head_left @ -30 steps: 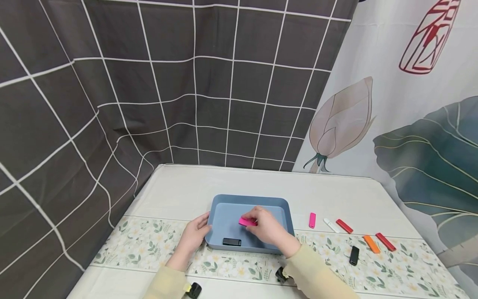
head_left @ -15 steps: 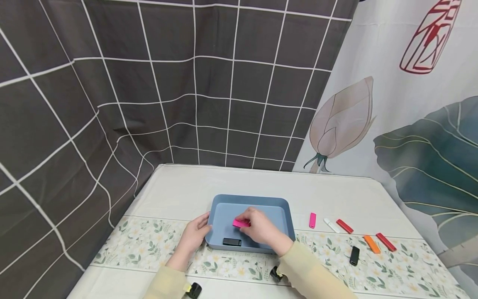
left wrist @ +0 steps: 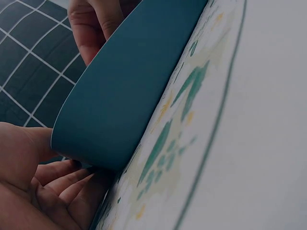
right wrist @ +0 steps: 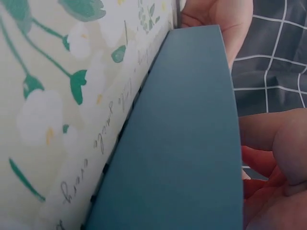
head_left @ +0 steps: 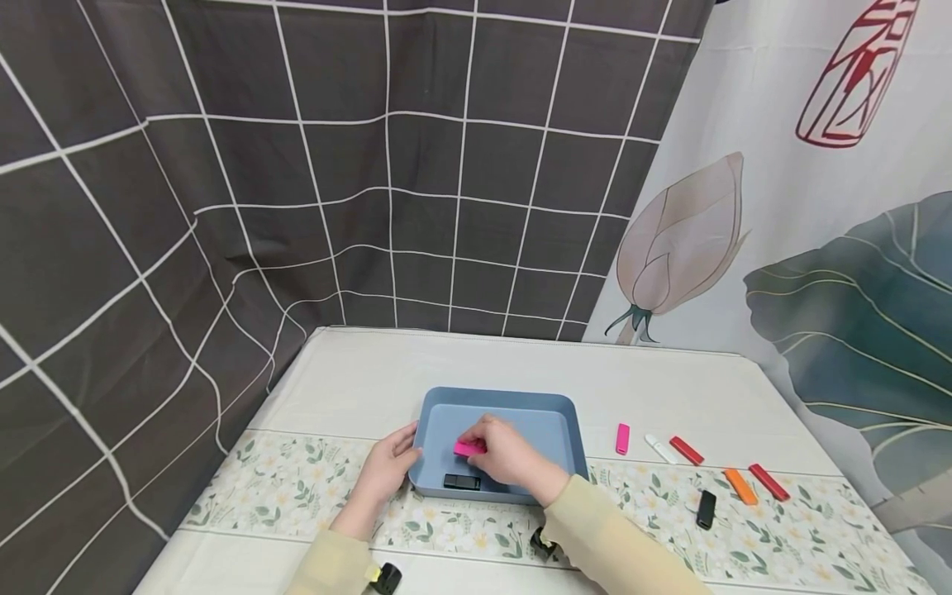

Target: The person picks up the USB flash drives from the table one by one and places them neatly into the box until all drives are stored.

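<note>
Right hand (head_left: 506, 454): pinches a pink stick (head_left: 465, 449) between thumb and fingers inside the tray (head_left: 531, 409); whether the stick touches the floor cannot be told.
Left hand (head_left: 388, 464): grips the tray's side wall, left of the pinch, thumb over the rim and fingers curled outside.
Black stick (head_left: 462, 482): lies in the tray, just on the person's side of the pinch.
Table (head_left: 364, 372): right of the pinch, beyond the tray, lie a second pink stick (head_left: 622, 439), a white stick (head_left: 660, 449), a red stick (head_left: 686, 450), a second black stick (head_left: 706, 509), an orange stick (head_left: 740, 487) and a second red stick (head_left: 768, 482).
</note>
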`<act>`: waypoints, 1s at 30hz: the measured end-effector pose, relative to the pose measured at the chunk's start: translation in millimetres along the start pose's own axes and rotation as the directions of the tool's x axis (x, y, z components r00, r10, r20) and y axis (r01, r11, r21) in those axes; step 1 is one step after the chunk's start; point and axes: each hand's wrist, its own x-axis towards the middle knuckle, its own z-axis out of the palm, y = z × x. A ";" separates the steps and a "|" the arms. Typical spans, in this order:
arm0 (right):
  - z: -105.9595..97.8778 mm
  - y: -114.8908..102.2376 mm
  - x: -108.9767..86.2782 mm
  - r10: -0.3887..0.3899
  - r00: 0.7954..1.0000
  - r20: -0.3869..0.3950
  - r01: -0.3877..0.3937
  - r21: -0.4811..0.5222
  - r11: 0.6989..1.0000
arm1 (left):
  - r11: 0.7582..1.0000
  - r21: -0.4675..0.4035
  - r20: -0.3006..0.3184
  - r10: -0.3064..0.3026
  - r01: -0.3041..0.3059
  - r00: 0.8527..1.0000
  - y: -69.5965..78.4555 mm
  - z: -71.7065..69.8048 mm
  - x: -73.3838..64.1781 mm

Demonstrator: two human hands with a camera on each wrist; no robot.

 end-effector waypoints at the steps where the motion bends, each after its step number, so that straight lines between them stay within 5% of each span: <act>1: 0.9 -0.1 0.7 -0.002 1.000 0.003 0.002 -0.003 1.000 | 1.000 0.001 0.000 0.000 0.000 1.000 -0.1 -0.1 -0.1; 30: 15.6 4.7 8.1 -0.033 0.998 0.052 0.034 -0.016 0.999 | 1.000 -0.003 0.004 0.004 -0.004 1.000 -0.2 0.0 0.1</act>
